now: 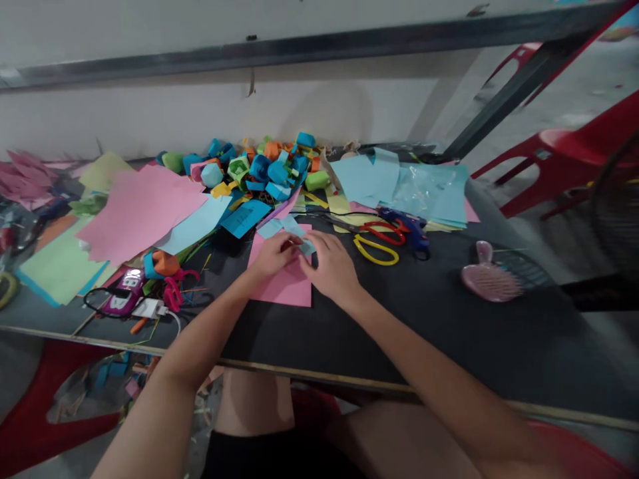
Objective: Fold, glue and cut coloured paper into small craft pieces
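Note:
Both of my hands are over a pink sheet of paper on the dark table. My left hand is closed, its fingertips curled at a small light blue paper piece. From the other side, my right hand has thumb and fingers around that same piece, which they partly hide. More light blue paper lies just beyond my fingers, on the pink sheet's far part. Right of my right hand are yellow-handled scissors, a red handle and a dark blue glue gun.
Folded colourful paper shapes are heaped by the wall. Large pink paper and light blue sheets flank them. A purple device with cables sits left; a pink hairbrush lies right. Red chairs stand beyond.

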Action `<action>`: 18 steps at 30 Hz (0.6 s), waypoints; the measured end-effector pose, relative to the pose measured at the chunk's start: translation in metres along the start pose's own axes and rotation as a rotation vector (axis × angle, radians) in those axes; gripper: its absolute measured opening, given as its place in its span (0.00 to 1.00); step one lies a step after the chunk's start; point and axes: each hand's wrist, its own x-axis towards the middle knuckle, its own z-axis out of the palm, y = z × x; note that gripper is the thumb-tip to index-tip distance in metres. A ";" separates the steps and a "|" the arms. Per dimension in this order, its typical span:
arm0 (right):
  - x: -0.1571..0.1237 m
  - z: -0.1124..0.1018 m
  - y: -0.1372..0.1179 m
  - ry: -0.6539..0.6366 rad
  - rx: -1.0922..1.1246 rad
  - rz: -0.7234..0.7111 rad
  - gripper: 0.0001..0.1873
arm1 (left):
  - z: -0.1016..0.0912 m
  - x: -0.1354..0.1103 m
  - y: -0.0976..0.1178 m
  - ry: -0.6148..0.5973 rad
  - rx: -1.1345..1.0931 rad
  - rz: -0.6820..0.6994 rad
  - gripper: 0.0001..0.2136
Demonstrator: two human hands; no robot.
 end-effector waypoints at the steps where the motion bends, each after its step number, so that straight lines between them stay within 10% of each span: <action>1: -0.004 0.008 0.003 -0.004 -0.041 0.009 0.20 | 0.000 0.002 -0.001 0.007 -0.023 -0.025 0.10; 6: -0.013 0.031 0.014 -0.022 -0.124 0.025 0.20 | 0.004 0.006 -0.006 0.099 -0.086 -0.086 0.11; 12: -0.009 0.032 0.021 0.068 -0.130 0.176 0.34 | -0.027 0.010 -0.017 0.613 0.365 -0.069 0.13; 18: -0.010 0.031 0.020 0.016 -0.143 0.065 0.22 | -0.052 0.009 -0.022 0.498 0.797 -0.208 0.27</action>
